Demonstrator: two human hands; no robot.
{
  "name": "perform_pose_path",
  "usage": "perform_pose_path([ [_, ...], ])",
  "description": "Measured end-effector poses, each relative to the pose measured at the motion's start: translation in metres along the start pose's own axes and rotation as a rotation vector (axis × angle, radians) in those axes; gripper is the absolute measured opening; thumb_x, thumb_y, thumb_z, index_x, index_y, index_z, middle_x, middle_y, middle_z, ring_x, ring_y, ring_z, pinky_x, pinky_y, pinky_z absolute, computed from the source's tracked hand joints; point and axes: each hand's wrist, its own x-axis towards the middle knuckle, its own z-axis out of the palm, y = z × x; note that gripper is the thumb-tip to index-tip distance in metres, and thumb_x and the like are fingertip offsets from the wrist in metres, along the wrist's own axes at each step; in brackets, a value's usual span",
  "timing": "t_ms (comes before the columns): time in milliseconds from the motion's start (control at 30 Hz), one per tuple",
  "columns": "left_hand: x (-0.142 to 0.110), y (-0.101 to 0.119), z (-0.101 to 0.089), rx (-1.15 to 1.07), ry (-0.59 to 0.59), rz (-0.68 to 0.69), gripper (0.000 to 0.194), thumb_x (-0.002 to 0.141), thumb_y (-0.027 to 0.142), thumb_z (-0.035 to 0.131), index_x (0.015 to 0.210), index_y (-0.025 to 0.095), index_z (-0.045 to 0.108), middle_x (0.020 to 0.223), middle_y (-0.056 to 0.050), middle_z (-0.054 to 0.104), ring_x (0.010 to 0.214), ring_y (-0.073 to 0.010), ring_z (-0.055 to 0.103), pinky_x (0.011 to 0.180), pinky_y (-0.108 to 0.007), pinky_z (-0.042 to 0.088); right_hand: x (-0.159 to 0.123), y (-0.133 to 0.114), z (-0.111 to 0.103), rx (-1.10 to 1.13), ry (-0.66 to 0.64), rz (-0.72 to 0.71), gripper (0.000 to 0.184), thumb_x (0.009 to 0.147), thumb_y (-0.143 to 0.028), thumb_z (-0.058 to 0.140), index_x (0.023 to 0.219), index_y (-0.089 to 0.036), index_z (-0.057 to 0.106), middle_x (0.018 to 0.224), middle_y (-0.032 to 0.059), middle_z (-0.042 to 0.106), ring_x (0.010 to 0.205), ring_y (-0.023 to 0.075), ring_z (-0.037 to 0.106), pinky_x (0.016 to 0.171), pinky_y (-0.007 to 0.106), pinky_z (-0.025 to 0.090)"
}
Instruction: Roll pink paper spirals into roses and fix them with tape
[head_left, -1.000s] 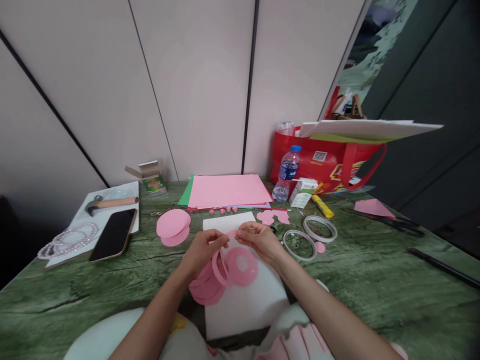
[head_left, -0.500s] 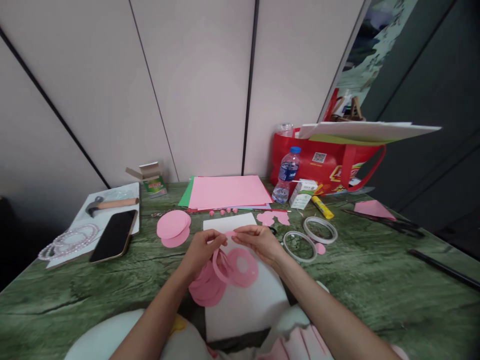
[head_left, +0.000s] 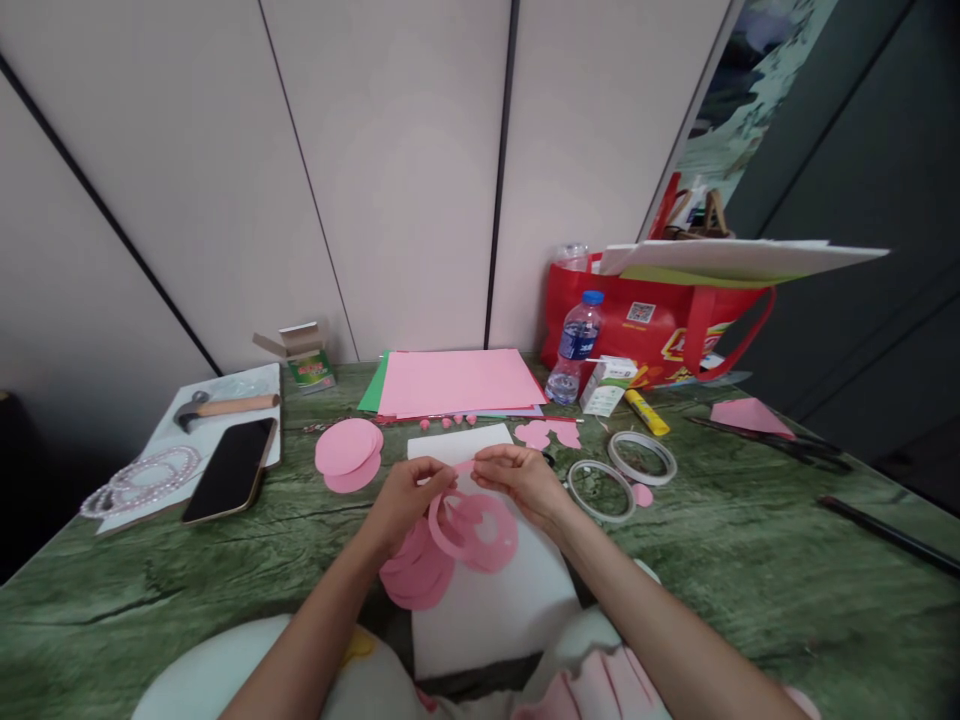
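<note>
My left hand is closed in a pinch on a pink paper cutout with a ring-shaped rim that hangs below the fingers. My right hand pinches pink paper at its upper edge, close to the left fingertips; whether it is the same piece I cannot tell. Beneath them, a pink paper disc with a hole rests on a white board. Several overlapping pink paper rounds lie at the board's left edge, partly behind the left wrist.
Pink discs and a phone lie left, by a hammer. Coloured sheets are at the back. Tape rolls, a glue stick, a water bottle, a red bag and scissors are right.
My right fingers have shifted slightly right, away from the left ones. The hanging pink cutout has turned a little, and its ring shape shows more openly.
</note>
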Motion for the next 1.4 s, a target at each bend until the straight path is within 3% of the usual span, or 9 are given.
perform_pose_path([
  [267, -0.0007, -0.0002, 0.0004, -0.016, 0.005, -0.013, 0.022, 0.069, 0.033, 0.059, 0.068, 0.012, 0.057, 0.058, 0.0, 0.058, 0.044, -0.0089, 0.05, 0.043, -0.02, 0.037, -0.0009, -0.0006, 0.0025, 0.015, 0.027, -0.016, 0.025, 0.045, -0.023, 0.079, 0.065, -0.014, 0.068, 0.058, 0.0016, 0.067, 0.054, 0.0106, 0.061, 0.061, 0.024, 0.049],
  [600, 0.0005, -0.0022, -0.0001, -0.07, -0.007, -0.013, 0.022, 0.071, 0.035, 0.056, 0.07, 0.013, 0.055, 0.053, 0.002, 0.055, 0.04, -0.0099, 0.051, 0.043, -0.022, 0.04, -0.0008, -0.0022, 0.0044, 0.025, 0.001, 0.023, 0.027, 0.045, -0.024, 0.079, 0.067, -0.014, 0.069, 0.063, 0.0032, 0.068, 0.059, 0.0123, 0.063, 0.074, 0.029, 0.048],
  [1100, -0.0015, 0.0018, 0.0002, -0.029, 0.003, -0.019, 0.022, 0.066, 0.034, 0.061, 0.069, 0.012, 0.058, 0.046, 0.002, 0.056, 0.039, -0.0101, 0.049, 0.042, -0.02, 0.033, -0.0012, -0.0017, 0.0011, -0.014, 0.007, -0.006, 0.027, 0.045, -0.025, 0.079, 0.067, -0.014, 0.068, 0.059, 0.0019, 0.066, 0.055, 0.0124, 0.061, 0.065, 0.029, 0.049],
  [1400, -0.0018, 0.0, -0.0002, -0.082, -0.031, -0.012, 0.018, 0.066, 0.029, 0.062, 0.074, 0.013, 0.057, 0.04, 0.003, 0.055, 0.04, -0.0119, 0.051, 0.049, -0.023, 0.04, -0.0003, -0.0009, 0.0028, 0.017, 0.026, -0.022, 0.028, 0.043, -0.026, 0.08, 0.065, -0.014, 0.068, 0.06, 0.0021, 0.067, 0.056, 0.012, 0.061, 0.069, 0.03, 0.049],
])
